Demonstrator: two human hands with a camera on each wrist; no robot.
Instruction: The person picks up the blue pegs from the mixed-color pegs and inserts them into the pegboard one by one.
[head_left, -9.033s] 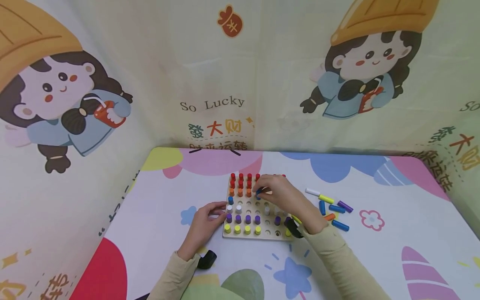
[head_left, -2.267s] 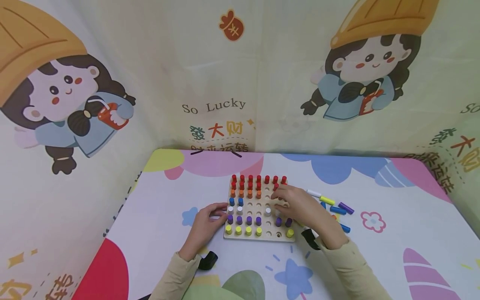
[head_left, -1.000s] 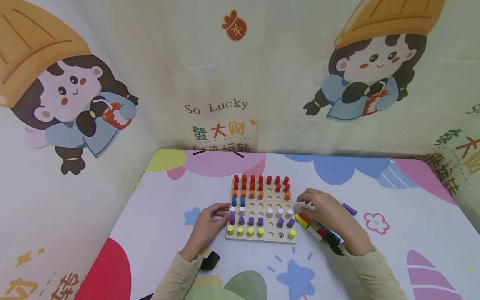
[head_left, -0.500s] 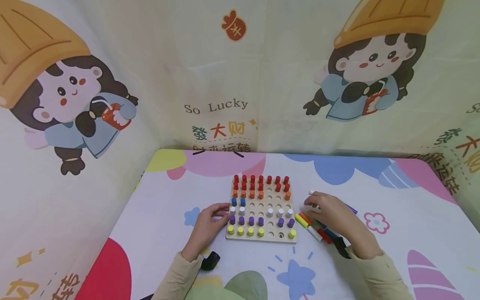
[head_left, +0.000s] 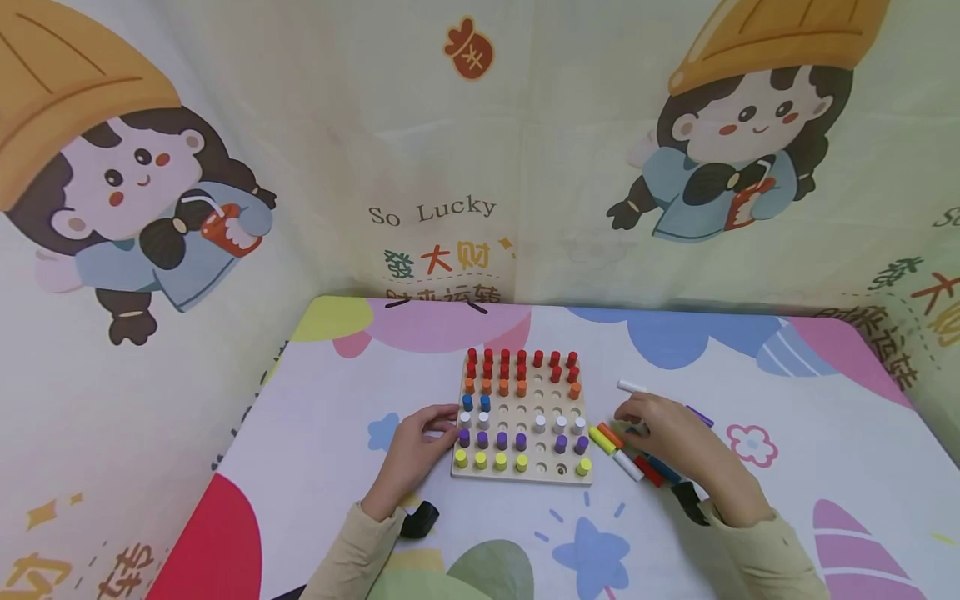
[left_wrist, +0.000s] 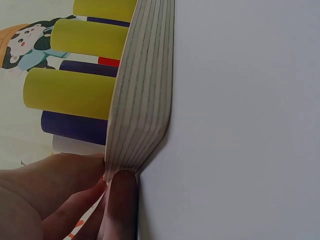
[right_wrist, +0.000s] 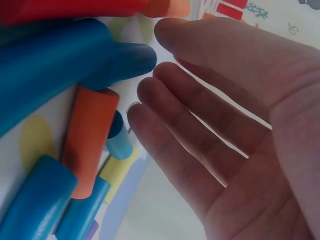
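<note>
In the head view a wooden pegboard [head_left: 531,434] carries rows of red, orange, blue, white, purple and yellow pegs. Two blue pegs [head_left: 485,403] stand at the left of their row. My left hand [head_left: 411,446] holds the board's left edge; the left wrist view shows its digits at the corner of the layered wooden edge [left_wrist: 145,75]. Right of the board, my right hand [head_left: 675,429] hovers over loose pegs with nothing between its fingers. In the right wrist view its thumb and fingers are apart, close to a blue peg [right_wrist: 125,62] and an orange peg [right_wrist: 90,140].
Loose pegs lie right of the board: yellow [head_left: 602,440], orange [head_left: 611,433], white [head_left: 628,466], red [head_left: 649,472] and blue [head_left: 664,468]. Another white peg [head_left: 630,386] and a purple peg [head_left: 700,416] lie farther out. Printed cloth walls [head_left: 570,167] rise behind the table.
A blue peg formerly in my right hand now stands second in the blue row. That hand has left the board, moving right over the loose pegs. My left hand has stayed at the board's edge.
</note>
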